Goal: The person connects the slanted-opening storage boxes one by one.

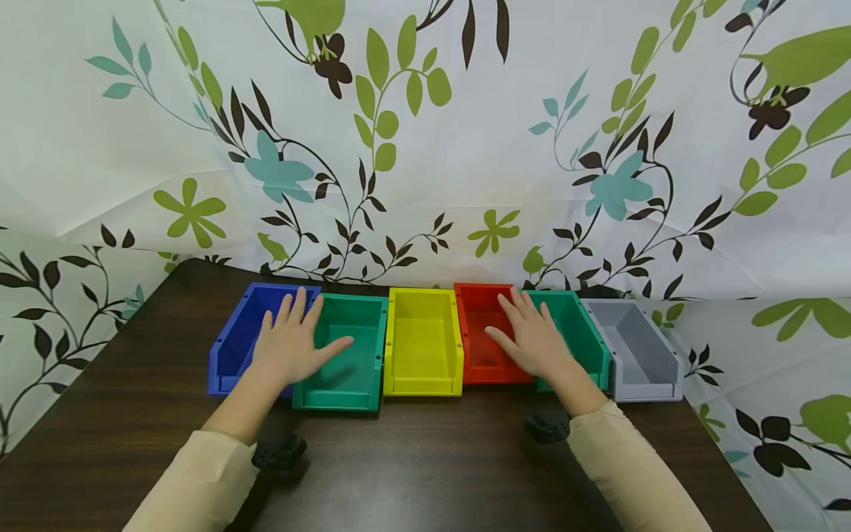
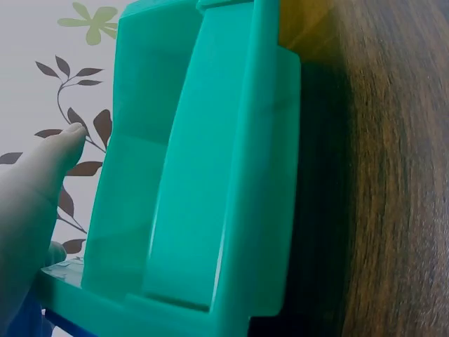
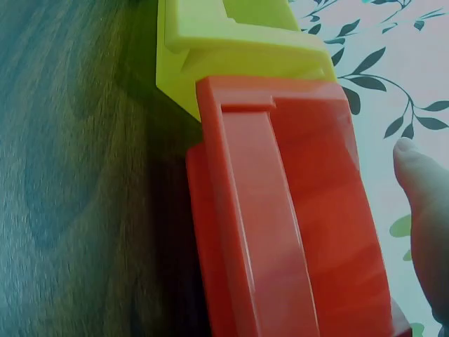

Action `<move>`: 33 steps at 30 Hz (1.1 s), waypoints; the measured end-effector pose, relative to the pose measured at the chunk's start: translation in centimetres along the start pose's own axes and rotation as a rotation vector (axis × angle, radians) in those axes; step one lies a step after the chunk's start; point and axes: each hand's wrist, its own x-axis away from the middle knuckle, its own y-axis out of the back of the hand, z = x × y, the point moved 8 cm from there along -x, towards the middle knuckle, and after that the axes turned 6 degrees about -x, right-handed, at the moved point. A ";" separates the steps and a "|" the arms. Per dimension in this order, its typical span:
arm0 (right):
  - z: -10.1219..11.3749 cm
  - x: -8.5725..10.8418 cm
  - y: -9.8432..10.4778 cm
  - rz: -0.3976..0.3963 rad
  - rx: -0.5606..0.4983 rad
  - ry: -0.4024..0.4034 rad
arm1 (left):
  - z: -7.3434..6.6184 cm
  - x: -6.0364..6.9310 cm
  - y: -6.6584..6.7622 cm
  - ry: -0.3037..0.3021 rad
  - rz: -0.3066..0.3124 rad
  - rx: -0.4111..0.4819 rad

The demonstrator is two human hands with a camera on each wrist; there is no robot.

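My left hand (image 1: 289, 346) spreads its fingers above the blue bin (image 1: 229, 358) and the left green bin (image 1: 349, 355). Its thumb (image 2: 52, 161) shows beside the green bin's wall in the left wrist view. My right hand (image 1: 535, 336) is likewise spread, over the red bin (image 1: 479, 355) and the right green bin (image 1: 565, 318). In the right wrist view the right thumb (image 3: 424, 203) stands near the red bin's side. Neither hand holds anything. Between the hands sits a yellow bin (image 1: 423, 343); whether any fingertip touches a rim I cannot tell.
At the row's right end stands a grey bin (image 1: 634, 351). The bins stand side by side on a dark wooden table (image 1: 412, 465). A white cloth with leaf and flower patterns (image 1: 465, 148) hangs behind. Black devices (image 1: 279, 452) sit at the wrists.
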 end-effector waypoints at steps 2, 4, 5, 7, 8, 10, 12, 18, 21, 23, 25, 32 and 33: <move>0.3 -0.1 -0.1 0.003 0.002 0.008 | 0.1 0.1 0.1 0.004 0.002 0.003; 0.6 -0.2 -0.2 0.004 -0.002 0.013 | 0.2 0.2 0.1 0.007 0.004 0.006; 0.8 -0.3 -0.2 0.003 -0.003 0.017 | 0.2 0.2 0.1 0.008 0.006 0.006; 1.1 -0.4 -0.3 0.002 -0.002 0.020 | 0.4 0.3 0.1 0.011 0.009 0.010; 1.3 -0.5 -0.4 0.002 0.000 0.021 | 0.4 0.3 0.1 0.011 0.010 0.011; 1.6 -0.6 -0.5 0.003 -0.002 0.023 | 0.5 0.4 0.2 0.013 0.013 0.015; 1.9 -0.8 -0.6 0.006 -0.005 0.026 | 0.6 0.5 0.3 0.016 0.017 0.022; 3.1 -1.0 -1.0 0.012 -0.012 0.043 | 0.9 0.8 0.6 0.019 0.018 0.030; 3.8 -1.1 -1.2 0.014 -0.027 0.052 | 1.2 0.9 0.7 0.018 0.017 0.026; 4.4 -1.2 -1.3 0.012 -0.039 0.060 | 1.4 1.0 0.8 0.021 0.017 0.029; 4.9 -1.2 -1.3 0.013 -0.044 0.070 | 1.6 1.1 0.8 0.023 0.021 0.033; 6.4 -1.4 -1.9 0.025 -0.058 0.099 | 2.3 1.2 0.8 0.028 0.039 0.047; 6.7 -1.4 -1.9 0.027 -0.067 0.103 | 2.4 1.2 0.8 0.027 0.037 0.052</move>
